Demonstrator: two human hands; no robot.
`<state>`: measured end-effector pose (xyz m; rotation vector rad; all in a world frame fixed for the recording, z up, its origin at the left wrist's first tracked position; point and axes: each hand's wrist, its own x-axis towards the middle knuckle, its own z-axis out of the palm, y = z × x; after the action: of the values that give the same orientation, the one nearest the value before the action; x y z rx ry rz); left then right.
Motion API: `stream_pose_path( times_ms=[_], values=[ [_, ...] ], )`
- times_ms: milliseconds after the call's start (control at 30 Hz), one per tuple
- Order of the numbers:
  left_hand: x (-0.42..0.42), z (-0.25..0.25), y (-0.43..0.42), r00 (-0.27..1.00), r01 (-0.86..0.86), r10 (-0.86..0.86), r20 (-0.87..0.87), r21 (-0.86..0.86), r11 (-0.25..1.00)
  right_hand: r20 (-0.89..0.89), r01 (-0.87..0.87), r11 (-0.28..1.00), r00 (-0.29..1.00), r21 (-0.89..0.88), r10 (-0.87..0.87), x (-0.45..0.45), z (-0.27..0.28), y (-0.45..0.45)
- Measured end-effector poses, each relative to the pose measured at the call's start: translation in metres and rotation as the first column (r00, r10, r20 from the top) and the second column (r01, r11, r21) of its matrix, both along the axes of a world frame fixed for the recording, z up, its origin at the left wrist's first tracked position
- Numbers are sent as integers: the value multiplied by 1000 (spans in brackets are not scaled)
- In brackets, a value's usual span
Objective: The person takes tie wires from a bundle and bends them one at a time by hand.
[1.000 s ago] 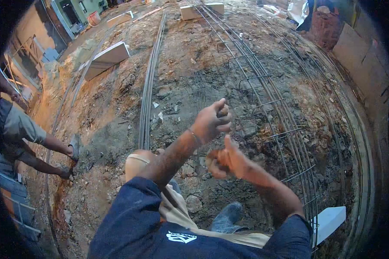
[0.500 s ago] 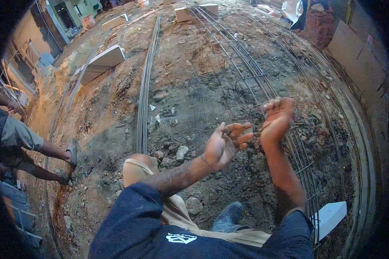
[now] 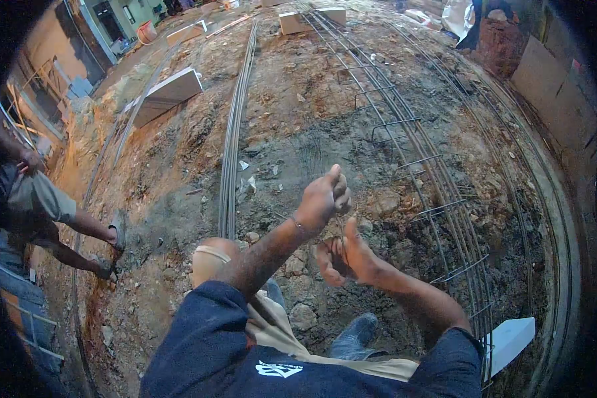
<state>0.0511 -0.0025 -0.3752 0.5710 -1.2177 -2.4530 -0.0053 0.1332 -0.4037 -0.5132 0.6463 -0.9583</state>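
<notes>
My left hand (image 3: 322, 200) is closed with its thumb up, over the muddy ground in front of my knees. A thin dark wire (image 3: 342, 231) shows between its fingers and my right hand. Just below it, my right hand (image 3: 351, 257) has its fingers curled and thumb raised around the wire's lower part; the exact grip is hard to see. To the right of both hands runs a long cage of steel rebars (image 3: 444, 192), with bent stirrups (image 3: 398, 121) spaced along it. Neither hand touches the cage.
A bundle of rebars (image 3: 235, 139) lies left of my hands. Pale blocks (image 3: 169, 96) stand on the rough ground, one (image 3: 511, 341) beside the cage at lower right. At the left is another person (image 3: 43, 199). Stones (image 3: 303, 317) lie near my boot (image 3: 355, 335).
Both hands have moved off the rebar cage side: my right hand came left and down, and my left hand rose slightly and closed. The view has shifted a little.
</notes>
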Motion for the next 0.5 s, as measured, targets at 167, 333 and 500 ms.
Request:
stream_pose_path(
  times_ms=[167,333,500],
  values=[
    [0,3,-5,992,-129,129,-10,44,991,-637,-46,951,752,-307,-169,12,-2,-5],
    [4,-7,-2,976,-219,191,-109,-404,888,-150,-60,997,986,39,65,23,15,-2],
    [10,0,-3,974,-211,206,-97,-721,660,321,-140,973,944,183,75,33,15,0]
  ],
)
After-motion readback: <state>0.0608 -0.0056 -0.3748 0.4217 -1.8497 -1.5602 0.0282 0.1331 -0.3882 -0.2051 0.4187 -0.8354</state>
